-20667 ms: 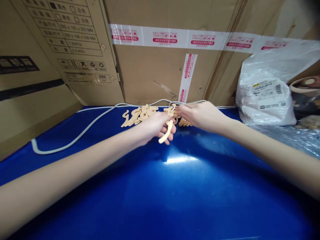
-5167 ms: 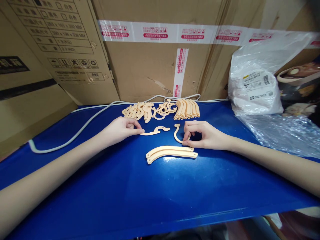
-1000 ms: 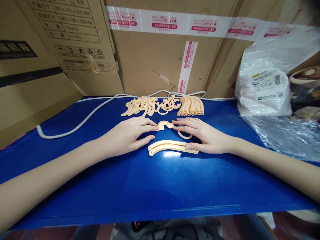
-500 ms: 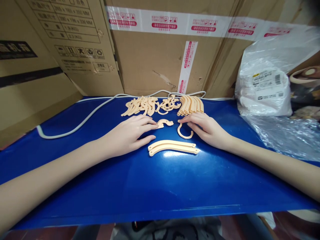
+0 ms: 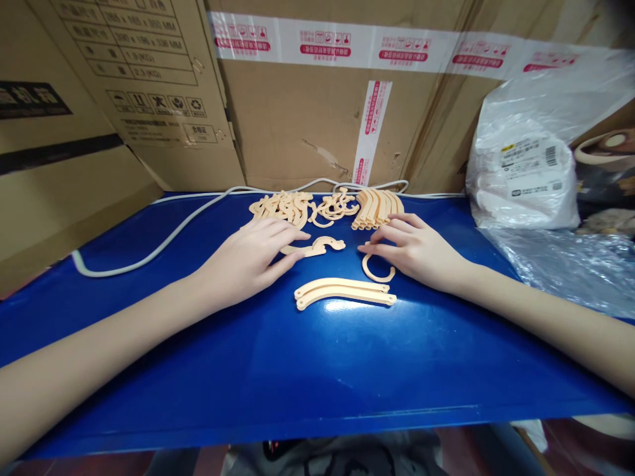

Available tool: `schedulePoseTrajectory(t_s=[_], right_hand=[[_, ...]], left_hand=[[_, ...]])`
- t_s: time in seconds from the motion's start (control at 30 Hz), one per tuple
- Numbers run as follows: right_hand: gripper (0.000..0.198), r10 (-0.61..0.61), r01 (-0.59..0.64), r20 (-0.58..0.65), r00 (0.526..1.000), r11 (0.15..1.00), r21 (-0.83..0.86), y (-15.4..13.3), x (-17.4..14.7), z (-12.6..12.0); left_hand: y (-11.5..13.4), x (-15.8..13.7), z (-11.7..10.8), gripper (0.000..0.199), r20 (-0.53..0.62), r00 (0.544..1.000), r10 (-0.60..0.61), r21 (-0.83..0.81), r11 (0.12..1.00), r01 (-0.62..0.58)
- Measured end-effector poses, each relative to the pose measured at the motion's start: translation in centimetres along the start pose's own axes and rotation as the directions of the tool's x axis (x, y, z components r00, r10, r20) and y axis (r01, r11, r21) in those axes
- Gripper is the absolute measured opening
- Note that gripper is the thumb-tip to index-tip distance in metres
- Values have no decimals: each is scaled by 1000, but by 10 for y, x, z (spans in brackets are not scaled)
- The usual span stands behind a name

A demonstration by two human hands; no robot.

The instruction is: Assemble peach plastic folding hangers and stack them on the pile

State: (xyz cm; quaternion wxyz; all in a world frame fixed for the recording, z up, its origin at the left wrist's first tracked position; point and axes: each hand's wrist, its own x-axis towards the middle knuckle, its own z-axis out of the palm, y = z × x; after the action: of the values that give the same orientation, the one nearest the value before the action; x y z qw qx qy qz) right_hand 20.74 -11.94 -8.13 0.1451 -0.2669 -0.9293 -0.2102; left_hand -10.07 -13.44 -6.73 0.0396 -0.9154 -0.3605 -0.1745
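Note:
My left hand (image 5: 262,254) is over the left part of a flat, wavy beige piece (image 5: 315,250), thumb and forefinger apart, the thumb seemingly touching it. A smaller curved beige piece (image 5: 329,242) overlaps that piece's right end. My right hand (image 5: 417,251) pinches the upper end of a beige hook (image 5: 379,274) on the blue table, its open curve facing me. Two long curved beige bars (image 5: 342,291) lie side by side nearer to me, between the hands.
Behind the hands sit a heap of wavy beige pieces (image 5: 285,208), a pile of hooks (image 5: 335,206) and a row of curved bars (image 5: 380,206). A white cable (image 5: 173,235) runs along the back by cardboard boxes (image 5: 307,119). Plastic-wrapped goods (image 5: 526,172) stand at the right.
My left hand has drawn back slightly left, uncovering more of the wavy piece. The right hand and the hook have shifted a little right and towards me. The two bars stay put.

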Motion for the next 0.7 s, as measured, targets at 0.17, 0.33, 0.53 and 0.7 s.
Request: schedulePoseTrajectory(t_s=[0.17, 0.33, 0.53, 0.7], right_hand=[[40, -119, 126, 79, 990, 987, -101, 1, 3, -8], [40, -110, 125, 95, 989, 978, -165, 1, 4, -10], [31, -55, 60, 30, 998, 974, -218, 1, 5, -5], [21, 32, -35, -57, 998, 999, -41, -4, 6, -8]], left_hand=[[2, -2, -4, 29, -140, 990, -19, -6, 1000, 19], [15, -3, -11, 24, -80, 997, -24, -130, 991, 14], [29, -6, -13, 23, 170, 983, 72, -204, 978, -36], [28, -5, -10, 19, 231, 965, 120, -238, 969, -63]])
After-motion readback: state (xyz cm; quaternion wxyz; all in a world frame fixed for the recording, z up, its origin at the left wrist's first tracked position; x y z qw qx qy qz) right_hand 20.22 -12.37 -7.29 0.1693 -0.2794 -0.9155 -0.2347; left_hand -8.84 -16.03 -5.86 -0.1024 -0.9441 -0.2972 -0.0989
